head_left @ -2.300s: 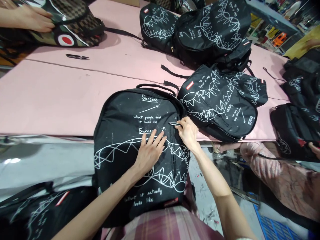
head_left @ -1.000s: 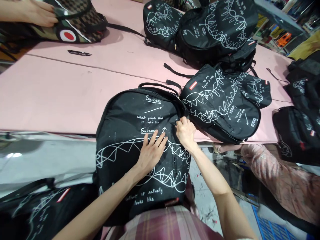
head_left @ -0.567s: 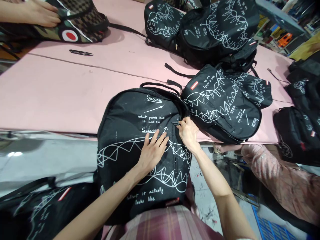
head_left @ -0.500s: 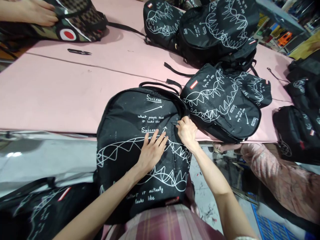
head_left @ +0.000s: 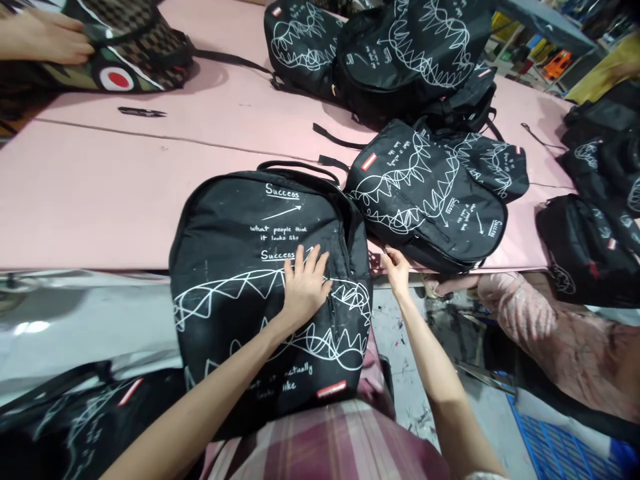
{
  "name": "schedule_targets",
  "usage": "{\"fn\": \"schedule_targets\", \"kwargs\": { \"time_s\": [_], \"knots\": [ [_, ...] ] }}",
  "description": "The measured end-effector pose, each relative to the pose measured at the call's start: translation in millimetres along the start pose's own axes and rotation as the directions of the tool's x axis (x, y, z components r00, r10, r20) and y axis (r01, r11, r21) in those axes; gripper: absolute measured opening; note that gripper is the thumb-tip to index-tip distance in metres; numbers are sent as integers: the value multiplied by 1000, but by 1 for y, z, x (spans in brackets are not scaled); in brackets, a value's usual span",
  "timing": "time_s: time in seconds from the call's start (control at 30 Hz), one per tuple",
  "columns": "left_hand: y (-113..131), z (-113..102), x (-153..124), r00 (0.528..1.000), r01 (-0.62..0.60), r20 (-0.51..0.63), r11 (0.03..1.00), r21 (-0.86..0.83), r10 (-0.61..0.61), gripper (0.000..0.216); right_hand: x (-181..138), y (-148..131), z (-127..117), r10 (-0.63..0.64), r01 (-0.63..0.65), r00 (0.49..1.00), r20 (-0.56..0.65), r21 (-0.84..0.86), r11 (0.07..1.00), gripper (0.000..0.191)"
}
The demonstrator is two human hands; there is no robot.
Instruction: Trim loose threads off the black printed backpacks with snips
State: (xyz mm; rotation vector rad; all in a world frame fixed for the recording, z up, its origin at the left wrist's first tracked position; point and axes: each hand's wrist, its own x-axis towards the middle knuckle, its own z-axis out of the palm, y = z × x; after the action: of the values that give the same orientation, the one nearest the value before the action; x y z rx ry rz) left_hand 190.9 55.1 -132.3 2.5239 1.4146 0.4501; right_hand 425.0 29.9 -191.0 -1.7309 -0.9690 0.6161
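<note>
A black backpack with white scribble print and "Success" lettering lies face up, partly on the pink table and partly on my lap. My left hand rests flat on its front, fingers stretched out, just below the lettering and beside the vertical zip. My right hand is off the bag to its right, at the table's edge. Its fingers are curled round a small dark metal tool whose tip just shows. It is close to a second black backpack.
More black printed backpacks are piled at the back and right; another lies at lower left. Another person's hand holds a camouflage bag. Thread snips lie on the table. A pink-sleeved arm reaches under the table's right edge.
My right hand has left the backpack's zip and moved right to the table's edge. The view has shifted a little. My left hand stays flat on the bag.
</note>
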Motion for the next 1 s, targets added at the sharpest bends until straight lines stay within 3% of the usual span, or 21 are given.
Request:
{"fn": "schedule_targets", "kwargs": {
  "time_s": [0.13,0.27,0.37,0.47,0.57,0.67,0.73,0.8,1.0],
  "knots": [
    [-13,-20,-12,991,130,-15,982,133,-130,45,12,-5,21,-121,144,988,92,-309,940,29],
    [-23,-50,-9,912,337,167,917,214,-374,37,17,-11,45,-135,177,984,116,-537,825,30],
    [-37,-75,-2,855,424,259,893,151,-450,30,20,-16,59,-148,199,980,133,-614,764,30],
    [-49,-92,-3,858,466,237,885,10,-455,22,16,-31,62,-169,238,971,169,-658,714,33],
    [-53,-93,-9,850,523,193,830,-194,-491,21,-8,-62,53,-275,330,944,185,-573,750,34],
    [-50,-85,-16,867,497,165,785,-370,-471,22,-55,-102,41,-404,508,850,338,-327,796,31],
    [-45,-80,-20,890,447,148,765,-463,-431,22,-87,-129,35,-439,646,687,579,-210,733,32],
    [-39,-79,-24,909,402,132,746,-531,-396,21,-108,-149,32,-392,712,593,703,-231,663,35],
    [-14,-81,-37,945,322,132,768,-554,-301,17,-123,-170,18,-210,798,530,821,-401,449,37]
  ]
}}
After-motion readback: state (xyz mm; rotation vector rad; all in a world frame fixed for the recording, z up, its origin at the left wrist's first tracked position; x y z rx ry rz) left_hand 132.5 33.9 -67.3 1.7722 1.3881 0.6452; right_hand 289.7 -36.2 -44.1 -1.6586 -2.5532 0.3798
